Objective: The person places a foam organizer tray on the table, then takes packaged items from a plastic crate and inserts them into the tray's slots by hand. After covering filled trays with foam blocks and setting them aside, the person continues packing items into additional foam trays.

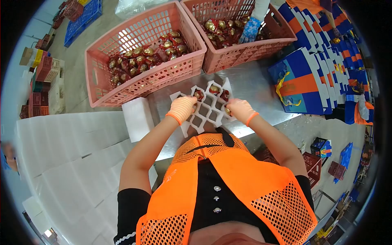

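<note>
A white foam tray (185,129) with diamond-shaped cells lies on the metal table in front of my body. My left hand (182,108), in a pale knit glove with an orange cuff, is closed at the tray's left side around a red-and-gold wrapped ball (195,107), mostly hidden by the fingers. At the right edge, my right hand (242,110), gloved alike, pinches another wrapped ball (227,110). Farther up, more wrapped balls sit in cells: one at the upper left (199,95), one at the top (214,89), one at the upper right (225,95). Several cells hold nothing.
Two pink crates, left (147,75) and right (249,49), hold many wrapped balls behind the tray. Another person's blue-patterned sleeve (250,30) reaches into the right one. A white foam block (138,118) stands left; blue-and-orange boxes (300,83) stand right. White foam stacks (73,163) fill the lower left.
</note>
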`<state>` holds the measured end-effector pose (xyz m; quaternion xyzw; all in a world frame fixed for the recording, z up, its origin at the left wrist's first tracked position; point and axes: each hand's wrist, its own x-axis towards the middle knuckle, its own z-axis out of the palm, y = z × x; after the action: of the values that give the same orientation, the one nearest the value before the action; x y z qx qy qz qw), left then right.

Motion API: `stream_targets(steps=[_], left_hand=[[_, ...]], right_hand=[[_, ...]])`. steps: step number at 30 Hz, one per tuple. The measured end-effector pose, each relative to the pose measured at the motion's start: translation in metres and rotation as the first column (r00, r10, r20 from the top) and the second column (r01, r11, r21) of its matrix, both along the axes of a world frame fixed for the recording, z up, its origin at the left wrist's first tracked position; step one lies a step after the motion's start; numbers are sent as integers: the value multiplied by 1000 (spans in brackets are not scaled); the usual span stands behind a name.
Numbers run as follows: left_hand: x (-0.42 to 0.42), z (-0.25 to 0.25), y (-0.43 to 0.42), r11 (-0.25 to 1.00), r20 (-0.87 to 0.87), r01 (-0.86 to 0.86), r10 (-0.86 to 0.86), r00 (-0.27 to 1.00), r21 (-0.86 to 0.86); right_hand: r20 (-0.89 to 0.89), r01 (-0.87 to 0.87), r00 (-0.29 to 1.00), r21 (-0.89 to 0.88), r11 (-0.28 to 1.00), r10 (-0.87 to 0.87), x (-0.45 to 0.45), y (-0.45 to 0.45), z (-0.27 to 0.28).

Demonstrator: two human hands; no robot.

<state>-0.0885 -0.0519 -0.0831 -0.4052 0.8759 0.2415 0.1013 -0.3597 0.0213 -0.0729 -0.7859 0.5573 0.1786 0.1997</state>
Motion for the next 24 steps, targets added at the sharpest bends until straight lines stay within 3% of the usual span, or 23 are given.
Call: stream_targets(steps=[1, 2, 5, 6, 7, 10, 13, 15, 16, 19, 21, 23, 24], left_hand=[[-5, -5, 1, 1000, 31, 9, -9, 999, -24], [-6, -8, 1, 999, 66, 16, -13, 998, -52], [-3, 4, 6, 995, 97, 74, -67, 993, -72], [4, 1, 8, 989, -9, 76, -78, 997, -127], [4, 10, 10, 994, 0, 44, -44, 999, -105], [-4, -5, 15, 985, -24, -22, 18, 1000, -174], [-13, 4, 15, 986, 29, -59, 65, 997, -158], [2, 36, 7, 991, 141, 127, -132, 981, 45], [15, 42, 5, 991, -24, 129, -128, 991, 29], [70, 111, -21, 995, -523, -98, 65, 850, -36], [105, 152, -61, 937, -586, -347, 307, 750, 46], [134, 160, -110, 817, -595, -570, 418, 686, -84], [145, 158, -132, 821, -511, -563, 443, 736, -100]], right_hand=[[-66, -39, 997, -1, 999, 39, 5, -7, -5], [-29, -106, 994, -190, 976, 102, 10, -3, -7], [-28, -45, 999, -176, 983, 41, 17, 6, -37], [-48, -120, 993, -218, 969, 112, 19, 10, -32], [-71, -196, 980, -260, 945, 184, 22, 13, -26], [52, 113, 993, -64, 992, -110, 33, 4, -28], [-166, -174, 972, -23, 984, 168, 34, -5, -7], [-106, -288, 945, 189, 939, 311, 23, -26, 29], [-63, -343, 924, 292, 893, 376, 22, -38, 52], [327, -337, 905, 159, 928, 272, 33, -81, 135], [590, -283, 776, 7, 959, 224, 43, -121, 171], [640, -278, 679, -230, 933, 360, 66, -170, 189], [604, -266, 719, -218, 939, 344, 82, -196, 197]])
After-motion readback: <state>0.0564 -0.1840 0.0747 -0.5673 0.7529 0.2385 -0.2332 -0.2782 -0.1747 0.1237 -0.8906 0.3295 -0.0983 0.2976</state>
